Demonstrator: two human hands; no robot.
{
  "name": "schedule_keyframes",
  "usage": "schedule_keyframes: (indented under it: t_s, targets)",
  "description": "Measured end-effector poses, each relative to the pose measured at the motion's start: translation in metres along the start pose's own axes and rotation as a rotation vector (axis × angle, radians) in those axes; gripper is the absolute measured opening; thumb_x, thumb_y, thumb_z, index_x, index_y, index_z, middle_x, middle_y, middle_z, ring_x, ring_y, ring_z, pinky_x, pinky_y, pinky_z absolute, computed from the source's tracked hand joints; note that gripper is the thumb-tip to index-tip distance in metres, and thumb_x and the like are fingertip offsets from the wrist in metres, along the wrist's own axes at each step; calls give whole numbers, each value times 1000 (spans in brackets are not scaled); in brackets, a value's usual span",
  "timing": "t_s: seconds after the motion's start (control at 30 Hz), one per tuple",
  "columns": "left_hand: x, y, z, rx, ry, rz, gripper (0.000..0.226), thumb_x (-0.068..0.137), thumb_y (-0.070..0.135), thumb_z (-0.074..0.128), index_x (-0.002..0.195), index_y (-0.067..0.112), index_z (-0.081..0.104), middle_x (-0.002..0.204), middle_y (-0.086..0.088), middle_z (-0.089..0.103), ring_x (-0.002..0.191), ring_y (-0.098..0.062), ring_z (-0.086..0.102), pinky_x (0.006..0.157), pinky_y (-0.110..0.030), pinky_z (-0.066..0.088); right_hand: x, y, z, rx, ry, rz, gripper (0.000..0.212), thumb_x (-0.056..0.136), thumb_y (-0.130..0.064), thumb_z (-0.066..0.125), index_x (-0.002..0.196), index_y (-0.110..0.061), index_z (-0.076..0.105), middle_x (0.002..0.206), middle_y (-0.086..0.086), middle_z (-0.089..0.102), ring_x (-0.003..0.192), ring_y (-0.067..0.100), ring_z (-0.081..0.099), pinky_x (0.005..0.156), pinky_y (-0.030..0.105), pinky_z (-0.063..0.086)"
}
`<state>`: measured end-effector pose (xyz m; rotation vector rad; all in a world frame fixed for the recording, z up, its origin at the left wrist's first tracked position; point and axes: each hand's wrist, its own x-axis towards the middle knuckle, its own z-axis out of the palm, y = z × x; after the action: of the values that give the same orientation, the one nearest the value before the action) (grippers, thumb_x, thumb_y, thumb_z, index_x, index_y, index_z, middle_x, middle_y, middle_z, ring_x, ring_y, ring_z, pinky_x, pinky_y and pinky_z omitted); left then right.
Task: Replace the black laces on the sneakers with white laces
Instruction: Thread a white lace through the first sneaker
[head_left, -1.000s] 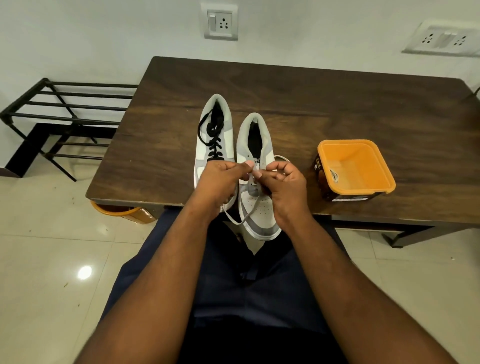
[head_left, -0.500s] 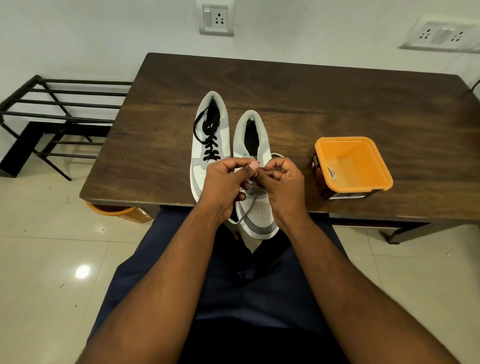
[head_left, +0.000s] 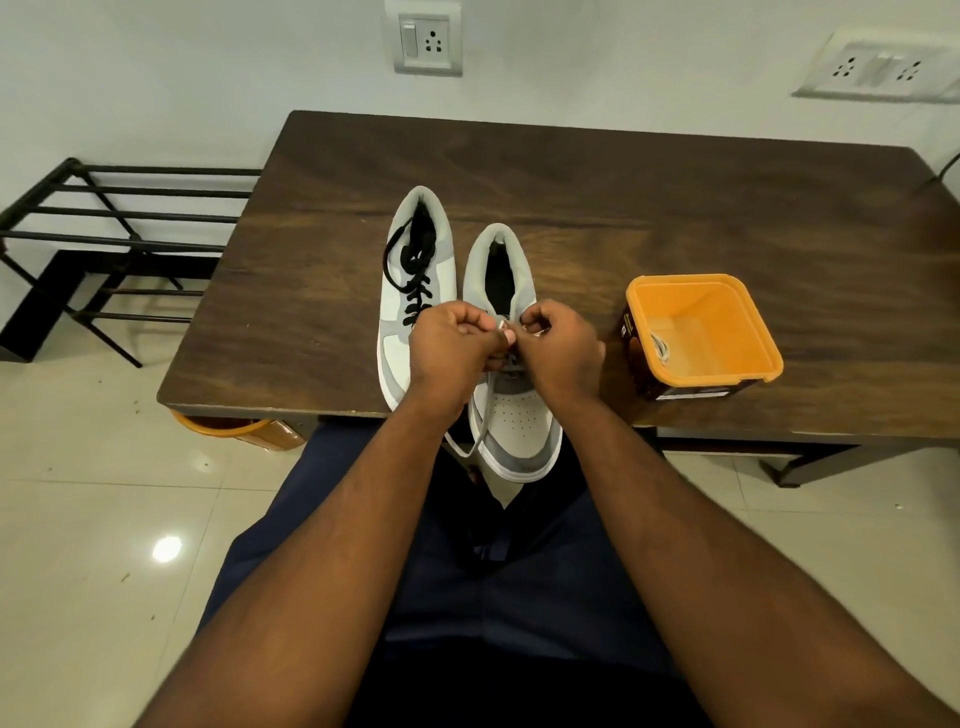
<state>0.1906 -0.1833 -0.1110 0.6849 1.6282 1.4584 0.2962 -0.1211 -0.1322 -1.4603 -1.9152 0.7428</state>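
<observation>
The white lace (head_left: 480, 415) was being threaded into the right sneaker (head_left: 511, 395), which lay at the desk's (head_left: 675, 208) near edge, its toe overhanging. Since a second ago the fingertips had drawn slightly apart, taking up slack. The left hand (head_left: 452, 353) pinched one lace end; the right hand (head_left: 558, 353) pinched the other by the eyelets. Only the lower eyelets looked laced. The left sneaker (head_left: 415, 291) beside it kept its black lace (head_left: 410, 270). An orange tub (head_left: 701, 332) stood to the right, a black rack (head_left: 104, 234) by the wall.
</observation>
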Motion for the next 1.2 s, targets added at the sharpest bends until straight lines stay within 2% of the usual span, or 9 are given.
schedule_keyframes:
  t_s: [0.13, 0.33, 0.57, 0.67, 0.8, 0.97, 1.03, 1.13, 1.2]
  targets:
    - [6, -4, -1, 41, -22, 13, 14, 79, -6, 74, 82, 6, 68, 69, -12, 68, 67, -24, 68, 70, -35, 58, -5, 3, 2, 93, 22, 83, 15, 86, -35, 66, 83, -23, 74, 74, -12, 67, 74, 12, 65, 76, 47, 54]
    - [10, 1, 6, 285, -39, 77, 9, 81, -2, 74, 80, 7, 72, 69, -7, 70, 55, -13, 66, 54, -24, 56, -2, 5, -4, 541, -30, 373, 11, 86, -13, 71, 77, -16, 75, 77, 4, 74, 79, 24, 71, 79, 46, 59]
    - [21, -3, 15, 488, -53, 112, 23, 84, 2, 68, 67, 17, 70, 62, 3, 66, 53, -11, 61, 59, -31, 58, 0, 10, -10, 651, -112, 463, 5, 86, -12, 71, 86, -10, 75, 84, 8, 75, 87, 25, 71, 86, 43, 58]
    - [18, -8, 19, 528, -11, 151, 13, 86, 5, 64, 77, 8, 73, 68, -2, 69, 62, -19, 66, 65, -37, 60, -1, 10, -9, 651, -111, 449, 8, 87, -13, 70, 90, -8, 76, 84, 6, 75, 84, 20, 70, 86, 41, 58]
    - [11, -13, 24, 563, 29, 211, 14, 91, 11, 61, 87, 13, 73, 77, 2, 70, 71, -14, 66, 70, -36, 57, -2, 12, -8, 656, -131, 437, 8, 89, -15, 69, 89, -11, 76, 84, 5, 76, 89, 25, 71, 88, 43, 57]
    - [12, -14, 30, 644, 29, 287, 22, 92, 9, 56, 81, 18, 73, 77, 3, 68, 73, -19, 64, 67, -41, 56, -2, 15, -10, 665, -169, 420, 10, 90, -14, 66, 86, -14, 76, 86, 5, 75, 94, 26, 70, 91, 46, 55]
    - [16, -17, 33, 722, 95, 348, 17, 88, 12, 63, 83, 22, 76, 85, 3, 64, 83, -22, 60, 74, -42, 54, -2, 15, -11, 673, -180, 437, 13, 91, -14, 65, 85, -16, 76, 87, 3, 75, 94, 23, 69, 92, 46, 55]
    - [18, -16, 29, 713, 201, 277, 10, 81, 25, 77, 91, 28, 78, 103, 9, 48, 103, -15, 48, 89, -36, 43, 0, 17, -11, 707, -221, 491, 14, 93, -15, 62, 90, -12, 75, 93, 8, 75, 99, 28, 68, 96, 49, 52]
    - [17, -15, 25, 708, 198, 214, 14, 80, 31, 77, 95, 31, 77, 109, 12, 43, 109, -11, 41, 92, -31, 29, 3, 17, -12, 684, -248, 497, 13, 93, -11, 61, 91, -10, 74, 94, 9, 73, 92, 25, 67, 96, 49, 52]
